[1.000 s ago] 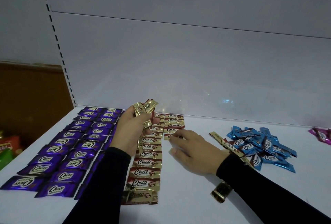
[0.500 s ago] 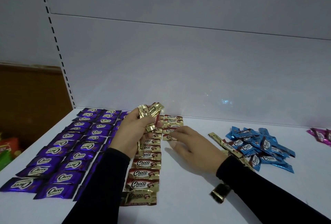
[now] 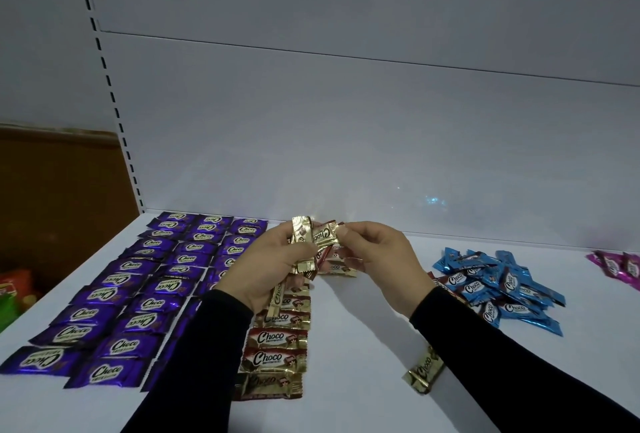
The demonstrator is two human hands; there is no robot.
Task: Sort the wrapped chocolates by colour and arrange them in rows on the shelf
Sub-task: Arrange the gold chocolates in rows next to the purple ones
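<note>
Hands meet over the gold row

Left hand (image 3: 277, 266) grips a bunch of gold chocolates (image 3: 300, 237) near the back edge of the shelf (image 3: 363, 346). Right hand (image 3: 377, 256) pinches one gold piece (image 3: 323, 236) of that bunch between thumb and fingertips. Below them a gold row (image 3: 275, 339) runs toward the front edge. Purple rows (image 3: 138, 287) fill the shelf's left side. A loose blue pile (image 3: 498, 283) lies toward the right, with pink pieces (image 3: 620, 264) at the right edge. One stray gold piece (image 3: 424, 368) lies near the front, touching the right sleeve.
</note>
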